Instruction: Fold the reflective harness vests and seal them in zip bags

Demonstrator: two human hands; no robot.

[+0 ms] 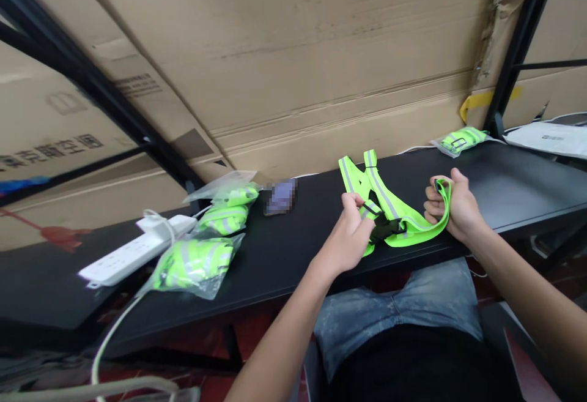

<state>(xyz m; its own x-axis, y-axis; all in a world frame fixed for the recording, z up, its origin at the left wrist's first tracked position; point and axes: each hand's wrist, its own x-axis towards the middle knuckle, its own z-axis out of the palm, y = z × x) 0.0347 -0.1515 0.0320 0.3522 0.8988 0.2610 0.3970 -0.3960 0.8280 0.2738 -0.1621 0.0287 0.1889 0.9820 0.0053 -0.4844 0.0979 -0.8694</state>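
A lime-yellow reflective vest made of straps (387,197), with silver stripes and black buckles, lies partly on the black table in front of me. My left hand (351,234) pinches the vest near a black buckle, thumb and fingers closed on the strap. Over at the right, my right hand (458,206) is closed around a strap end, lifted a little off the table and curving back to the vest. Two shoulder straps stretch away toward the cardboard. Parts of the vest behind my left hand are hidden.
Folded vests in clear bags (197,264) lie left, beside a white power strip (137,249) with cables. A blurred phone-like object (280,197) lies near the cardboard (321,53). Another bagged vest (461,140) and a white package (550,139) lie at the right. Black frame posts flank the table (270,261).
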